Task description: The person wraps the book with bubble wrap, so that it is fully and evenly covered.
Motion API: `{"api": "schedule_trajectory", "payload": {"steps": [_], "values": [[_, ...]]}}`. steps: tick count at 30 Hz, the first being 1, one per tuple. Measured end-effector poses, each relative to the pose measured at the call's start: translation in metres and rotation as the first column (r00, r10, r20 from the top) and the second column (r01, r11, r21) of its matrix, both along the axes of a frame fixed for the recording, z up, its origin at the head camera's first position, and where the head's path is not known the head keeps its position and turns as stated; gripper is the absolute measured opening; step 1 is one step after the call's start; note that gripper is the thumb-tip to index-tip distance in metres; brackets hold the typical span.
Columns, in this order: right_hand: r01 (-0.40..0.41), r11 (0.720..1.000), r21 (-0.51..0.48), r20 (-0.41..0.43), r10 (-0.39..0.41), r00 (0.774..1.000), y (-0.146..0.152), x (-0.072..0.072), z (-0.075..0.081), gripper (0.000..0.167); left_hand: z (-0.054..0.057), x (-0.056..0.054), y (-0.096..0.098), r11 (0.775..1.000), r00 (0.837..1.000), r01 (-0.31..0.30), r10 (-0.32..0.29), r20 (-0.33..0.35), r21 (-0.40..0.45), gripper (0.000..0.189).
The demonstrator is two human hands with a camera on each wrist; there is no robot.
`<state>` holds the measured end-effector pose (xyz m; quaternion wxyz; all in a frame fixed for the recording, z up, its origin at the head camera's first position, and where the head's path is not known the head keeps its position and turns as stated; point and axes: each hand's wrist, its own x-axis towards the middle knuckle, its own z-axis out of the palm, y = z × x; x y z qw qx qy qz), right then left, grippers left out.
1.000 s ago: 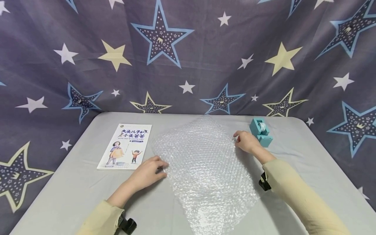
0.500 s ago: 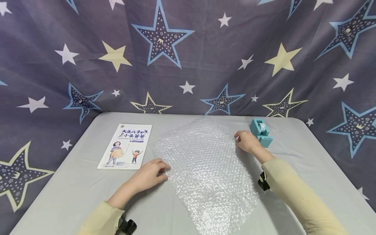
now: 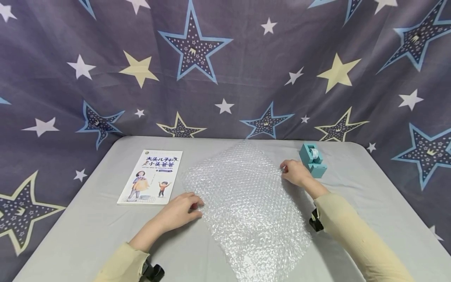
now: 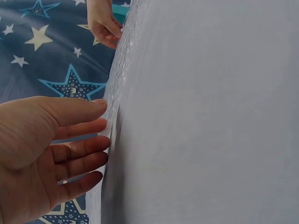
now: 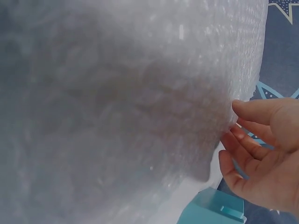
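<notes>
A sheet of clear bubble wrap (image 3: 243, 203) lies flat and slanted in the middle of the table, its bottom end running out of the head view. At its left edge rests my left hand (image 3: 181, 211), fingers relaxed and thumb apart; the left wrist view shows the fingertips right at the sheet's rim. On the far right edge my right hand (image 3: 296, 172) pinches the bubble wrap between thumb and forefinger. In the right wrist view the sheet (image 5: 140, 116) fills most of the picture, and that hand's other fingers are loosely bent.
A children's book (image 3: 151, 178) with a white cover lies left of the sheet. Behind the right hand stands a teal tape dispenser (image 3: 312, 160) with a roll of clear tape. A star-patterned curtain (image 3: 225, 70) hangs along the back of the grey-covered table (image 3: 88, 231).
The lower end of the bubble wrap has shifted a little to the right. My left hand has edged slightly rightward with it; the right hand has barely moved.
</notes>
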<state>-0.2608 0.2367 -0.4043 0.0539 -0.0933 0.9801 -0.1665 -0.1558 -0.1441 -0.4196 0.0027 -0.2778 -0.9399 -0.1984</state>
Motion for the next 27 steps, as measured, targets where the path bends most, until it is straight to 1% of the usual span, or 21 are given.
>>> {"api": "schedule_trajectory", "payload": {"steps": [5, 11, 16, 19, 24, 27], "values": [[-0.023, 0.999, -0.027, -0.036, 0.022, 0.999, 0.001, 0.000, -0.001, 0.033, -0.001, -0.001, 0.000, 1.000, 1.000, -0.008, 0.008, 0.010, 0.023, 0.023], [-0.044, 0.996, -0.077, -0.056, 0.040, 0.998, 0.000, 0.003, -0.003, 0.030, -0.006, -0.003, -0.003, 0.999, 1.000, -0.007, 0.007, -0.003, 0.051, 0.021], [-0.031, 0.996, -0.083, -0.043, 0.028, 0.999, 0.000, 0.007, -0.004, 0.031, -0.005, -0.005, -0.007, 0.997, 1.000, -0.022, 0.022, 0.004, 0.069, 0.021], [-0.027, 0.994, -0.109, -0.053, 0.021, 0.998, 0.000, 0.009, -0.004, 0.032, -0.004, -0.006, -0.011, 0.995, 0.999, -0.031, 0.031, 0.009, 0.100, 0.021], [-0.078, 0.981, -0.179, -0.117, 0.058, 0.991, -0.004, 0.012, -0.005, 0.033, -0.003, -0.009, -0.017, 0.987, 0.997, -0.068, 0.063, 0.036, 0.147, 0.021], [-0.110, 0.972, -0.208, -0.137, 0.083, 0.987, -0.009, 0.014, -0.004, 0.032, -0.002, -0.010, -0.020, 0.982, 0.996, -0.082, 0.075, 0.048, 0.169, 0.021]]}}
